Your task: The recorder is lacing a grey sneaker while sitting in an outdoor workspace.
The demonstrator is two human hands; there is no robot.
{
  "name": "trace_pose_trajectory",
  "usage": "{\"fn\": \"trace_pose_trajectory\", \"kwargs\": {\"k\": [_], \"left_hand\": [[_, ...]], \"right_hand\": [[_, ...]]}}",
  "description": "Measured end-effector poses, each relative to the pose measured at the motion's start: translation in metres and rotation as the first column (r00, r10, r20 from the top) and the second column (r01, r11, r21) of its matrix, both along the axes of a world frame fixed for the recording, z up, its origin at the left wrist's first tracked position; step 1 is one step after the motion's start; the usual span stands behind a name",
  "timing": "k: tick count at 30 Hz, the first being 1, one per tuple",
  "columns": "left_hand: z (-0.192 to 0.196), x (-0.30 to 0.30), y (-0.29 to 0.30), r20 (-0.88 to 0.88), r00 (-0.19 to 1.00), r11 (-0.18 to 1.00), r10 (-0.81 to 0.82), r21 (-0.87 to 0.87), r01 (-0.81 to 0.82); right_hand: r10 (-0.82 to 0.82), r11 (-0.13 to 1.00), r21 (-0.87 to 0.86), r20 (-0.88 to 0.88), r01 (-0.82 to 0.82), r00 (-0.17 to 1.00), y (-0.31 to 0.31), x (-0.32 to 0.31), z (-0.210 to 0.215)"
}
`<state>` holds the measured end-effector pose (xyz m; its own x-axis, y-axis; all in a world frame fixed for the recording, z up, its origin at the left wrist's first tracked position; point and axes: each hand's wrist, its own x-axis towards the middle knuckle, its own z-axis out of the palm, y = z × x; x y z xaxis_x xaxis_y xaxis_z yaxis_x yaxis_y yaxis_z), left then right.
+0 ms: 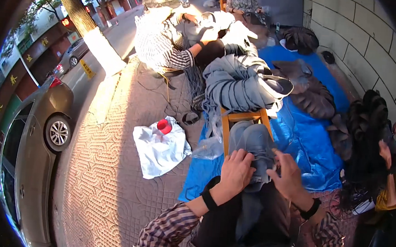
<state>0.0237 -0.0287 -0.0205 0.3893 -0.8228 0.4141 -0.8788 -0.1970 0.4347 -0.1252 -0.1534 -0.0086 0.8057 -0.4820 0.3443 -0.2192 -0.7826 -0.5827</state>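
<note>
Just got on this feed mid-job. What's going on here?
A seated person has the left hand on a narrow stack of curved grey pieces and the right hand at its right edge. Beyond it, a large bundle of layered grey pieces sits on a yellow-brown wooden stool. A crinkled blue plastic tarp covers ground to the right. Farther ahead, another person in a striped shirt handles similar grey material.

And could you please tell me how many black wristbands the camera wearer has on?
2: the left wristband circles the wrist behind the left hand, the right wristband behind the right hand. Striped sleeves could hide others.
</note>
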Motion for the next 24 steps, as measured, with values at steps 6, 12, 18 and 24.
{"fn": "trace_pose_trajectory", "kwargs": {"k": [6, 12, 18, 24], "left_hand": [[-0.004, 0.009, -0.019, 0.205, 0.978, 0.996, -0.045, 0.090, 0.027], [0.014, 0.017, -0.003, 0.012, 0.995, 0.976, 0.096, 0.195, -0.097], [-0.001, 0.005, -0.015, 0.313, 0.949, 0.975, -0.048, 0.221, -0.024], [-0.001, 0.014, -0.019, 0.203, 0.979, 0.969, -0.022, 0.245, -0.029]], "right_hand": [[0.048, 0.977, -0.208, 0.054, -0.036, 0.997, 0.002, 0.008, -0.003], [0.140, 0.960, -0.253, 0.065, -0.119, 0.988, 0.003, 0.002, 0.000], [0.267, 0.735, -0.570, -0.255, -0.368, 0.929, 0.024, -0.013, -0.010], [0.198, 0.699, -0.689, -0.071, -0.191, 0.978, 0.007, 0.000, -0.030]]}}
